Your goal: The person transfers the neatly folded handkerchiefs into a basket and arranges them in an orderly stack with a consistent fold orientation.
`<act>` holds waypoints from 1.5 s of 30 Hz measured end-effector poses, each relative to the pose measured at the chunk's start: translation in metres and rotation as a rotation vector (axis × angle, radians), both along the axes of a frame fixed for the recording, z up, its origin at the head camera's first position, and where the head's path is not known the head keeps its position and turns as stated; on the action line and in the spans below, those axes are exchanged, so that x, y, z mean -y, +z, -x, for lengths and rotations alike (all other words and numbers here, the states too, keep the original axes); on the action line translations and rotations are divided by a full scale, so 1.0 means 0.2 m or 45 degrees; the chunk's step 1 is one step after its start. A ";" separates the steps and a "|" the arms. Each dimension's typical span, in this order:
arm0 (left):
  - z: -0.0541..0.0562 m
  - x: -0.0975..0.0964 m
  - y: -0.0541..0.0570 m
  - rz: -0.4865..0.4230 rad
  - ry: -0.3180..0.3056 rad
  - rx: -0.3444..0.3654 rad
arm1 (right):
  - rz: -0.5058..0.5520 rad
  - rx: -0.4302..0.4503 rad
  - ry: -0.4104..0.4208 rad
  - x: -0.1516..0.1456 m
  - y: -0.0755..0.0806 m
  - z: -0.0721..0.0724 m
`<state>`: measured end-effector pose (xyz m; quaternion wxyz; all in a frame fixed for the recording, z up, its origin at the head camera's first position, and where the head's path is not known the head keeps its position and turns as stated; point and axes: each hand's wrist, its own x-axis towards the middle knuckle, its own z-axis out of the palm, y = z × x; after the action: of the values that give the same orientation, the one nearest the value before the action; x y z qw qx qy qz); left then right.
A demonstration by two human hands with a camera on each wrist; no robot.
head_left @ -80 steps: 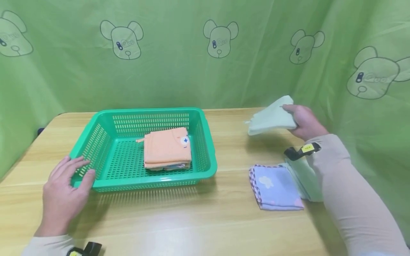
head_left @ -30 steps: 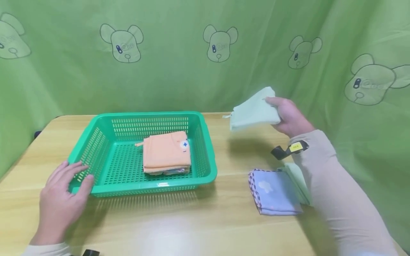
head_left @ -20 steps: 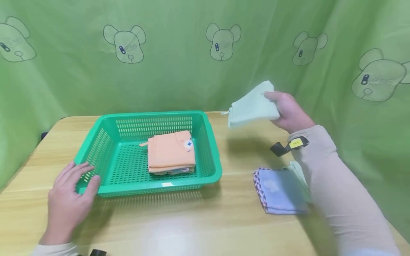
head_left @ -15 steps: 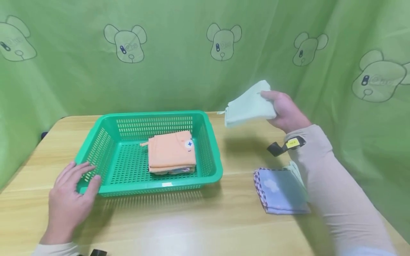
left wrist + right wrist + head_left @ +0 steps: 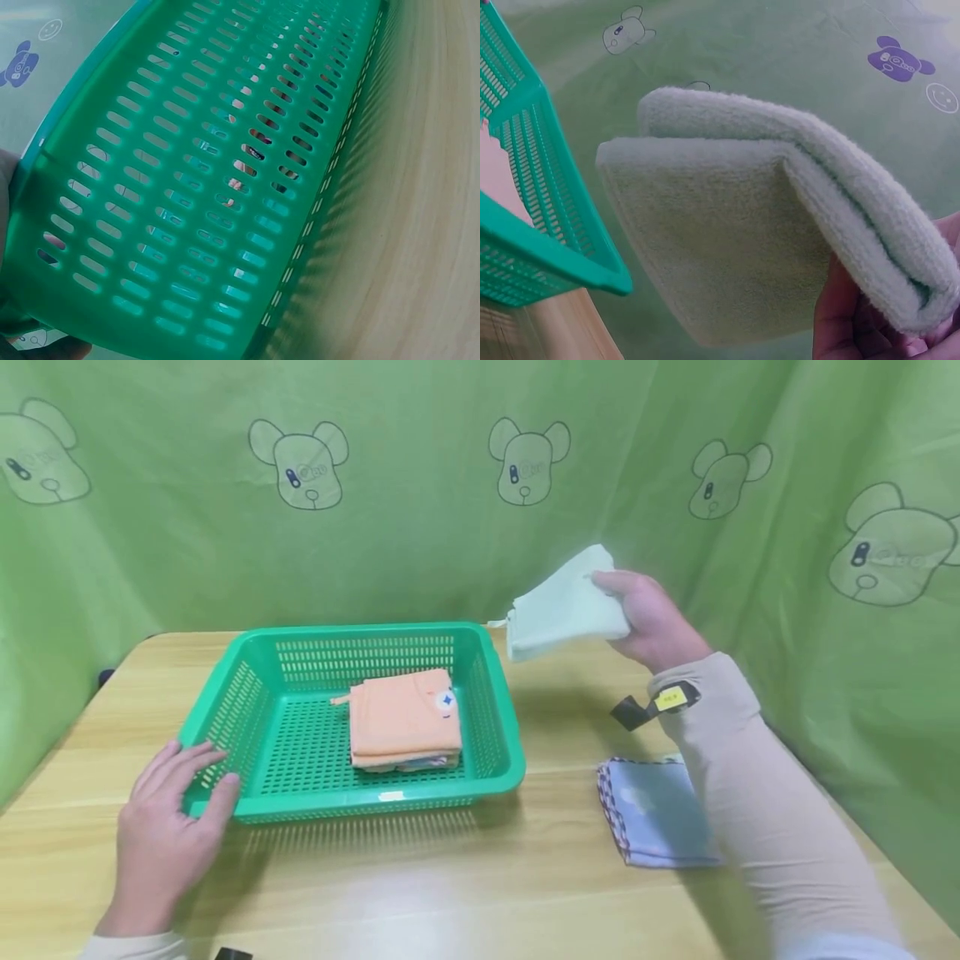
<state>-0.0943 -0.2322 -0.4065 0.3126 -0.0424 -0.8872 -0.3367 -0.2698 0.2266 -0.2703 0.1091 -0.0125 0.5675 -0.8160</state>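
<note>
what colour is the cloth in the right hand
The cloth is pale mint green; it shows best in the head view.

**One green basket (image 5: 315, 805), two hands around the grip**

One right hand (image 5: 651, 617) is gripping one folded pale green cloth (image 5: 566, 606). Left of the grip, one left hand (image 5: 167, 827) is resting on the basket; inside, one orange cloth (image 5: 401, 714) is topping a stack of uncertain number. Below the grip, one blue cloth (image 5: 656, 814) is lying, one pale green edge (image 5: 673, 758) showing beside it. Behind the grip, five printed eared heads (image 5: 525, 477) are decorating the curtain (image 5: 412, 556) in the head view.
</note>
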 end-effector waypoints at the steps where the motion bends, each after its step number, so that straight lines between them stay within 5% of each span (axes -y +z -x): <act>1: 0.00 0.00 0.00 0.000 -0.002 0.000 | -0.004 -0.005 0.007 0.01 0.00 0.00; 13: 0.02 0.01 0.01 -0.003 -0.002 0.017 | 0.030 -0.029 0.054 0.13 -0.01 0.02; 23: -0.03 0.02 -0.04 0.001 0.020 0.066 | 0.010 0.031 0.091 0.22 -0.06 0.01; 45: 0.01 0.03 -0.01 0.004 -0.005 0.049 | 0.008 0.056 0.112 0.43 -0.10 0.01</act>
<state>-0.0967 -0.2380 -0.4085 0.2949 -0.0382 -0.8934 -0.3368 -0.2719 0.1402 -0.2900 0.1575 -0.0198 0.5613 -0.8123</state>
